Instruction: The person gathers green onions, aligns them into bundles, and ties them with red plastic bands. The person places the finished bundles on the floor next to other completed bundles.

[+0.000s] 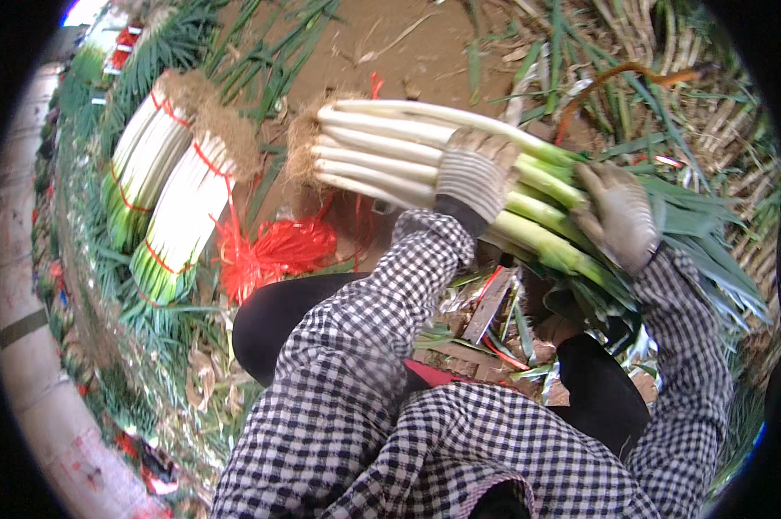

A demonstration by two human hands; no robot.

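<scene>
A bunch of long white-stemmed leeks or scallions [384, 149] lies across in front of me, with its tan roots to the left and green leaves to the right. My left hand [478, 165], in a striped, soiled work glove, grips the stalks from above where white turns to green. Farther right, my right hand [617, 211], gloved too, clasps the green upper stalks. The undersides of the stalks are hidden. Red plastic twine [287, 243] sits in a loose heap near my knee, and thin red strands show above and below the bunch.
Left of me lie two bundles of stalks [186, 194] [147, 152] bound with red twine. Thin unsorted stalks [728, 149] are heaped along the right. Loose green leaves [280, 58] and trimmings litter the brown dirt ground [390, 39]. A pale paved strip [34, 292] runs down the far left.
</scene>
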